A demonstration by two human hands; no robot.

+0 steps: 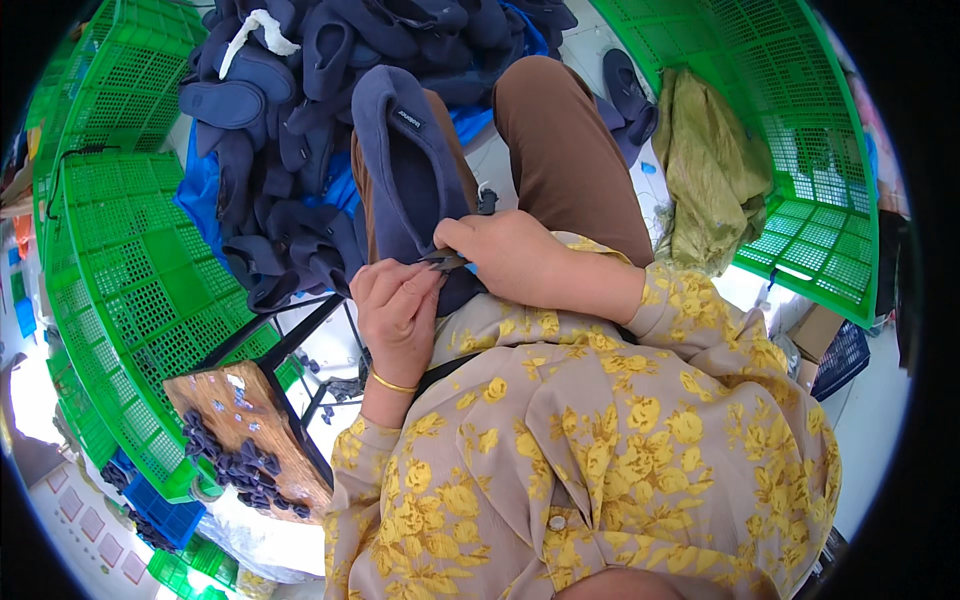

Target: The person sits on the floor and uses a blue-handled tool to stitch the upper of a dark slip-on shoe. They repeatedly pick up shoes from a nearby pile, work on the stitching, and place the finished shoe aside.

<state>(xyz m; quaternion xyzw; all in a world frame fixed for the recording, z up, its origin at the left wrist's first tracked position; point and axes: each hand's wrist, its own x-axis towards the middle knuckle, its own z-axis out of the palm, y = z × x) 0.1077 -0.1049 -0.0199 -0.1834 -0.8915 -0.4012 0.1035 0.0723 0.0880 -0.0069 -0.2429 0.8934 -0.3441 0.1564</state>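
Note:
A dark navy slipper (pixel 378 140) rests along my left thigh, toe pointing away, its heel end close to my fingers. My left hand (pixel 392 305) is closed in a pinch at the heel; its fingertips hide what lies between them. My right hand (pixel 505 255) is closed around small thread snips (pixel 446 262), a dark pointed tool whose tips reach to the left fingertips. The rest of the snips is covered by the right hand.
Many navy slippers (pixel 330 50) are heaped on blue sheeting beyond my knees. Green crates (pixel 130 260) stand at left, another green crate (pixel 800 130) at right beside an olive sack (pixel 705 165). A wooden board (pixel 235 400) with small dark bow-like pieces sits by my left elbow.

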